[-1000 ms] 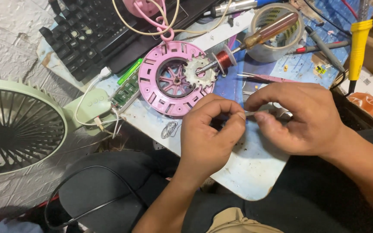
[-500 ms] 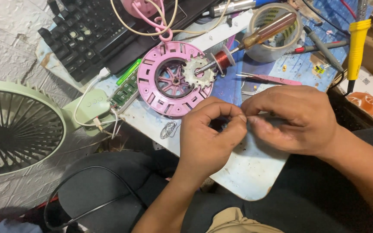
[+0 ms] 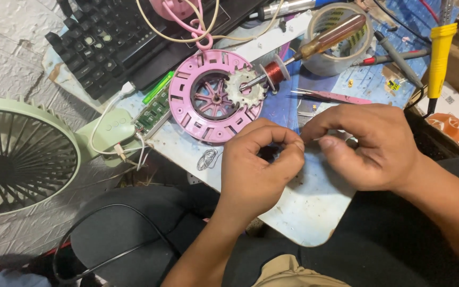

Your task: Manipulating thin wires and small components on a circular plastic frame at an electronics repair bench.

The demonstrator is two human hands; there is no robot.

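My left hand [image 3: 258,170] and my right hand [image 3: 365,143] meet fingertip to fingertip over a white board [image 3: 304,212] on my lap. Both pinch something very thin between thumb and forefinger, probably a fine wire; the fingers hide most of it. Just beyond my hands lies a round pink fan housing [image 3: 213,98] with a small white toothed motor part [image 3: 245,90] on it and a spool of copper wire [image 3: 274,72] beside it.
A green fan [image 3: 22,154] with a small circuit board [image 3: 152,114] lies at left. A black keyboard [image 3: 107,37], tape roll [image 3: 341,40], brown-handled screwdriver [image 3: 333,34], pink tweezers [image 3: 330,96], yellow-handled tool [image 3: 439,50] and a small wire coil [image 3: 206,158] surround the work.
Both hands stay pinched together at the fingertips and have shifted only slightly. Nothing on the board has moved.
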